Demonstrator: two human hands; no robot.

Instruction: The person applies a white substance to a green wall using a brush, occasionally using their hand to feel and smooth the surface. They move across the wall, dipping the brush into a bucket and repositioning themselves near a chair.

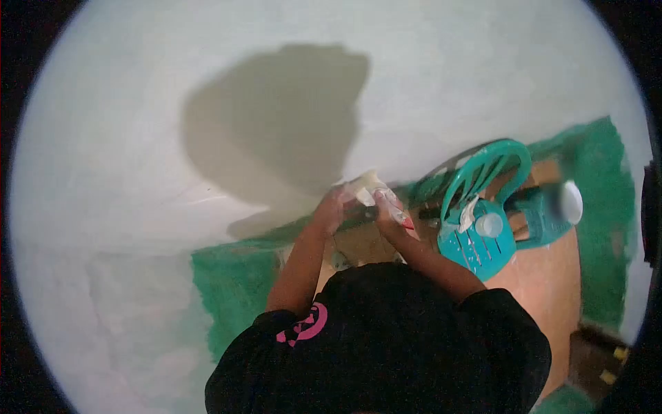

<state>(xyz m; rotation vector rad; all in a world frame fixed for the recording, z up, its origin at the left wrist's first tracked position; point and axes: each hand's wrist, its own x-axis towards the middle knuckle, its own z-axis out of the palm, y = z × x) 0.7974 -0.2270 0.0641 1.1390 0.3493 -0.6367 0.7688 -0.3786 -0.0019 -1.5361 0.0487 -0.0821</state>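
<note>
Both my hands are together in front of me, close to the white wall [427, 90]. A pale, crumpled piece that looks like plastic smeared with white paste [365, 185] lies between them. My left hand [334, 209] grips its left side, fingers partly hidden and coated in white. On its right side my right hand [387, 209] is closed around the piece, thumb on top. A small red end [408, 224] sticks out beside the right wrist; I cannot tell what it belongs to.
To the right stands a teal plastic chair [483, 259] spattered with white, bearing a translucent tub [489, 224] and a pale rag [468, 214]. Beyond it is a teal container with a white round top [572, 203]. Green paint [234, 283] covers the lower wall. A dark box [600, 359] sits at lower right.
</note>
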